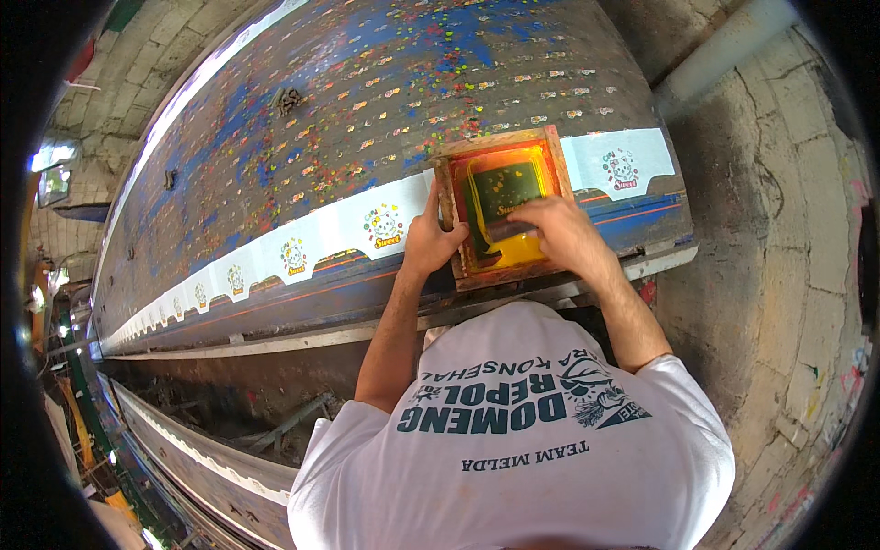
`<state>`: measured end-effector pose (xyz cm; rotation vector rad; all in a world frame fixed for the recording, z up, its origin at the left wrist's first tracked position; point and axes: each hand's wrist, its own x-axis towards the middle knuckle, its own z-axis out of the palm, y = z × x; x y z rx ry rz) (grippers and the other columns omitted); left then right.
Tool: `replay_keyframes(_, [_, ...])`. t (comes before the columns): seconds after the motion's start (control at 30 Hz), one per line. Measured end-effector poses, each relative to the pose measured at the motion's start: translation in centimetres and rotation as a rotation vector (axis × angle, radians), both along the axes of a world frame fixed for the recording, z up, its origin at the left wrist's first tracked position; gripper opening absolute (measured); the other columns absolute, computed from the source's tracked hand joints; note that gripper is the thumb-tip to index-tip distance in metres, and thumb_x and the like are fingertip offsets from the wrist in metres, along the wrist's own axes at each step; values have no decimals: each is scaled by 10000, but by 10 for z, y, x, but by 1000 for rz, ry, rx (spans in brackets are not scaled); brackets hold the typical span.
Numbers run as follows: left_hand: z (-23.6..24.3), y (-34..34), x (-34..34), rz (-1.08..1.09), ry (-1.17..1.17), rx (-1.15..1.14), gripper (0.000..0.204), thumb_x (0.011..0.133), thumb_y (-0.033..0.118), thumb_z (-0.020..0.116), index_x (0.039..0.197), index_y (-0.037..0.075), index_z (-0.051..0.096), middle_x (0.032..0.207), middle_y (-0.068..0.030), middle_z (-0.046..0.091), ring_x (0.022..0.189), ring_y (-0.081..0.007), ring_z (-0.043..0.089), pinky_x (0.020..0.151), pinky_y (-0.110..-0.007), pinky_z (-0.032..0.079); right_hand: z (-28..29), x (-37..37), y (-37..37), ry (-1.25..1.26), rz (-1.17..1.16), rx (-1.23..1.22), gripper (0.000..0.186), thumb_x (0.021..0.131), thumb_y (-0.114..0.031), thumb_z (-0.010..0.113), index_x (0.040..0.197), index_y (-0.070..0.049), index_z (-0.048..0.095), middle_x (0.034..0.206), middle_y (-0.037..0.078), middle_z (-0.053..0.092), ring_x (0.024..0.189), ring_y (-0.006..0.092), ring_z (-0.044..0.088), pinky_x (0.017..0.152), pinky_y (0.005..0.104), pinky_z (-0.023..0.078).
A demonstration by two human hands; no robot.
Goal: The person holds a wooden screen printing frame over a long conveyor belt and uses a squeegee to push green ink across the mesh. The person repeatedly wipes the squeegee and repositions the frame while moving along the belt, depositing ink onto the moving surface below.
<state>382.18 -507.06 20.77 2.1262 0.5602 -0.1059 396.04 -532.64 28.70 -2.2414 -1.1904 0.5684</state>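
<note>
A wooden-framed printing screen [498, 142] lies over the white strip of pieces along the table's near edge. Yellow ink [524, 248] pools at the near end of its mesh, with an orange-red tint round the inside. My left hand [433, 240] grips the frame's left side, thumb over the wood and fingers stretched along the outer edge. Inside the frame my right hand [564, 236] is closed on a dark squeegee [501, 228], partly hidden under the fingers. A printed white piece [380, 229] with a colourful cartoon design shows just left of the frame; another [621, 166] lies right of it.
The long dark table [357, 119] is speckled with coloured ink and curves away to the left. Several printed pieces continue along its edge. A small dark clump [289, 101] sits on the tabletop. At the right are a grey pipe [724, 60] and cracked concrete floor [761, 275].
</note>
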Motion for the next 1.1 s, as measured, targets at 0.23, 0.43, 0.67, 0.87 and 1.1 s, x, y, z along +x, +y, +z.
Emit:
replay_keyframes(0.23, [-6, -1, 0, -14, -75, 40, 1108, 907, 300, 812, 1815, 45, 230, 955, -211, 839, 816, -320, 833, 756, -462, 644, -10, 58, 65, -206, -93, -90, 442, 936, 1, 778, 1365, -106, 794, 1320, 159, 808, 1287, 384, 727, 1192, 538, 511])
replay_keyframes(0.43, [-11, -1, 0, -14, -42, -4, 1127, 891, 348, 800, 1794, 1, 223, 771, -236, 773, 692, -435, 788, 656, -527, 636, -3, 17, 36, 10, -144, -90, 533, 903, 60, 751, 1411, -102, 777, 1398, 155, 779, 1384, 368, 677, 1236, 521, 494])
replay_keyframes(0.67, [-5, -2, 1, -42, -46, -4, 1141, 913, 324, 798, 1804, -4, 167, 805, -221, 791, 697, -403, 793, 654, -495, 625, 8, -57, -1, -76, -223, -150, 686, 824, 141, 703, 1450, -135, 769, 1474, 108, 747, 1415, 344, 652, 1204, 469, 541])
replay_keyframes(0.87, [11, 3, 3, -71, -9, -13, 1156, 936, 307, 795, 1816, 10, 106, 940, -264, 824, 795, -432, 816, 729, -504, 639, 6, -40, -5, -141, -118, -91, 555, 878, 50, 731, 1411, -102, 767, 1391, 91, 763, 1346, 315, 675, 1155, 447, 554])
replay_keyframes(1.1, [24, -40, 30, -55, -136, -102, 1138, 950, 233, 808, 1813, 9, 101, 1048, -254, 844, 865, -401, 838, 794, -474, 665, 10, -4, -53, -182, -87, 42, 495, 914, 16, 705, 1395, -87, 763, 1323, 101, 775, 1269, 325, 696, 1104, 467, 557])
